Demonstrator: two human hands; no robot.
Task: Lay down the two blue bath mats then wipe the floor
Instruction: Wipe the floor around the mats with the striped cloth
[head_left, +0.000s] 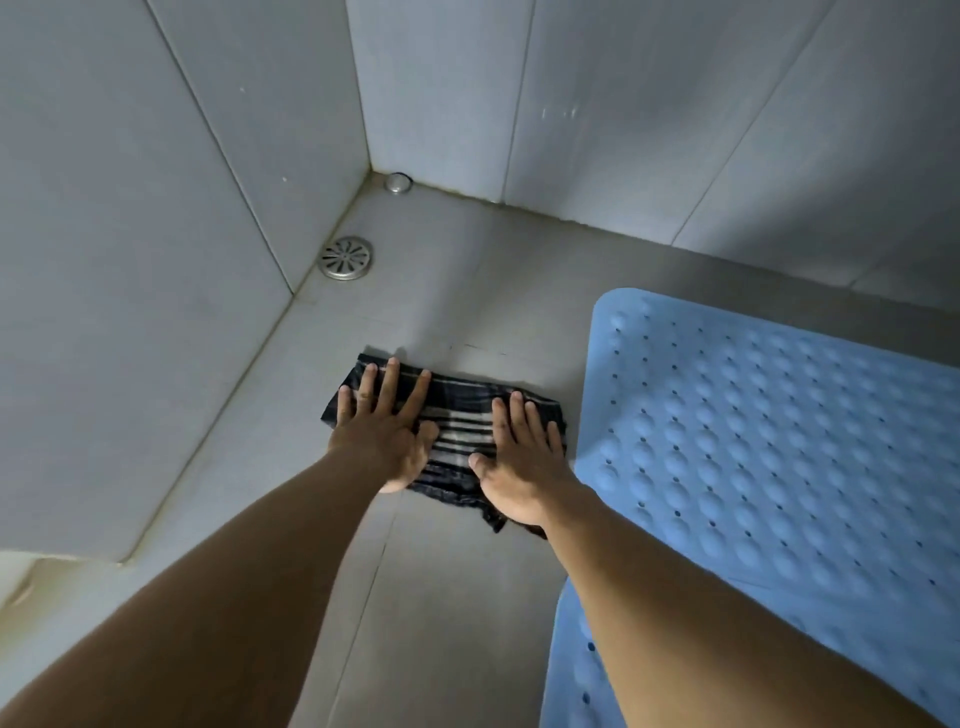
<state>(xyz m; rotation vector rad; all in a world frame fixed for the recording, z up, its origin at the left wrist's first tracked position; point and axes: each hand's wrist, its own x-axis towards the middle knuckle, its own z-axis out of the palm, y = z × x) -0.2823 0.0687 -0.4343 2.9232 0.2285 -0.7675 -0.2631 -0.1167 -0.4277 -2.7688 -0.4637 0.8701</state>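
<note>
Both my left hand (382, 431) and right hand (522, 457) lie flat, fingers spread, on the dark striped cloth rag (457, 441) spread on the grey tiled floor (457, 597) beside the dimpled blue rubber bath mat (769, 441); soft and limp, it should slide best under palm pressure.

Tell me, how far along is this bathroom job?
Mats look done: one blue mat lies flat, a second shows at its near edge. Wiping is in hand: left hand and right hand press a striped cloth. The floor toward the drain remains.
</note>
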